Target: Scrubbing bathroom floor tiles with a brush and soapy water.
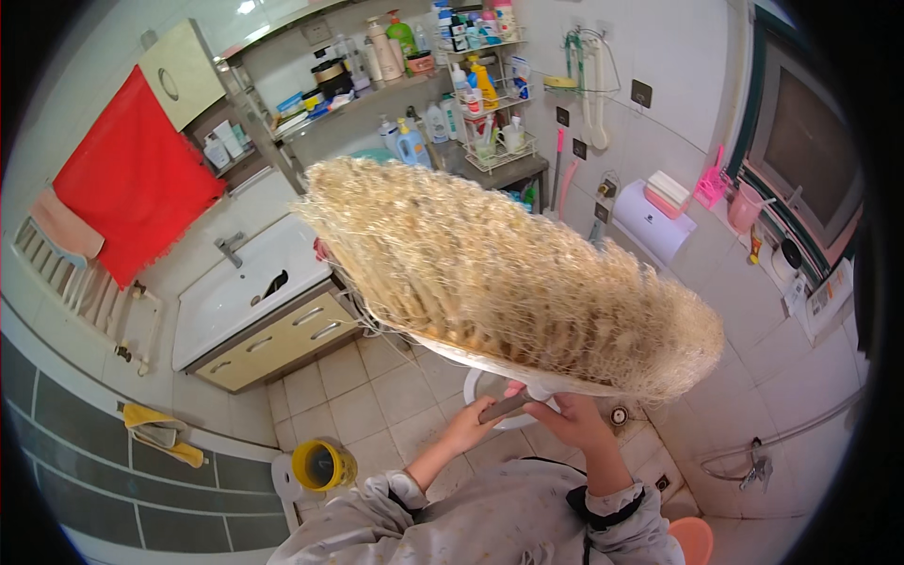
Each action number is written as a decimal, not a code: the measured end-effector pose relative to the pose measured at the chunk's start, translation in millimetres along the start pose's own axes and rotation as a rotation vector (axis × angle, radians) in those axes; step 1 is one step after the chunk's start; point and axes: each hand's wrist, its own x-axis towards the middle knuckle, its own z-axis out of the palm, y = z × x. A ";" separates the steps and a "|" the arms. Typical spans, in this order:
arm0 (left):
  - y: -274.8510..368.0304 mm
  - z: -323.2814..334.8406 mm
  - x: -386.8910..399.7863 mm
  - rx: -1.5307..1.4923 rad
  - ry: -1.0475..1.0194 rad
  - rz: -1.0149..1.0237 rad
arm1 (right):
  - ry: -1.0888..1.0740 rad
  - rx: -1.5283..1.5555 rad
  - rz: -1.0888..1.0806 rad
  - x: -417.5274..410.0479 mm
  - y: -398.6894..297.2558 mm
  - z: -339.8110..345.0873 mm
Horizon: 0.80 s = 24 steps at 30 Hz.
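Observation:
A push-broom-like brush head (515, 275) with frayed, pale bristles fills the middle of the view, raised bristles-up close to the camera. Its white base (487, 359) shows along the lower edge. My left hand (465, 425) is wrapped around the grey-brown handle (507, 407). Just below the head, my right hand (573, 422) grips the handle near its white socket; some of its fingers are hidden. Behind the handle, a round white rim (474, 387) shows in part, and I cannot tell what it belongs to.
A white washbasin (212, 296) tops a cream cabinet (275, 342) on the left. A yellow bucket (323, 466) stands on the tiled floor (385, 395). Crowded toiletry shelves (381, 81) line the back wall. At right are a shower tap (758, 472) and an orange-pink basin (691, 540).

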 end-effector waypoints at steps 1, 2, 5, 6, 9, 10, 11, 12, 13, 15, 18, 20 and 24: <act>-4.6 1.6 1.2 -0.005 0.004 0.006 | -0.001 -0.008 0.006 -0.8 1.9 -1.4; -10.7 3.4 2.4 -0.011 0.008 0.012 | -0.003 -0.016 0.013 -1.5 3.1 -2.7; -24.2 6.1 4.6 -0.051 0.000 0.002 | 0.008 -0.110 -0.061 2.2 3.2 -2.9; -26.3 6.6 5.4 -0.068 -0.008 -0.005 | 0.017 -0.152 -0.102 3.4 3.0 -3.4; -33.4 7.1 5.4 -0.058 -0.006 -0.002 | -0.020 -0.322 -0.001 1.1 -5.2 -7.2; -35.0 6.6 4.3 -0.057 -0.002 -0.016 | -0.030 -0.315 -0.016 1.7 -3.2 -7.2; -30.6 5.6 3.5 -0.057 -0.002 -0.026 | -0.034 -0.313 -0.030 1.4 -0.6 -8.1; -27.3 5.2 2.7 -0.057 -0.003 -0.036 | -0.034 -0.307 -0.051 1.1 1.6 -8.4; -26.0 5.5 2.2 -0.049 0.004 -0.029 | -0.034 -0.300 -0.072 0.6 4.0 -8.5; -24.4 5.4 0.8 -0.031 0.022 -0.015 | -0.029 -0.280 -0.129 0.7 6.6 -7.2; -21.1 5.0 -1.0 -0.013 0.014 -0.041 | 0.030 -0.160 -0.129 2.1 -5.3 3.1; -26.2 7.9 -0.2 -0.036 0.016 -0.019 | -0.026 -0.227 -0.107 1.5 0.1 -3.6; -28.7 13.5 -1.9 -0.068 0.126 0.074 | -0.006 -0.197 -0.161 4.9 -14.1 0.9</act>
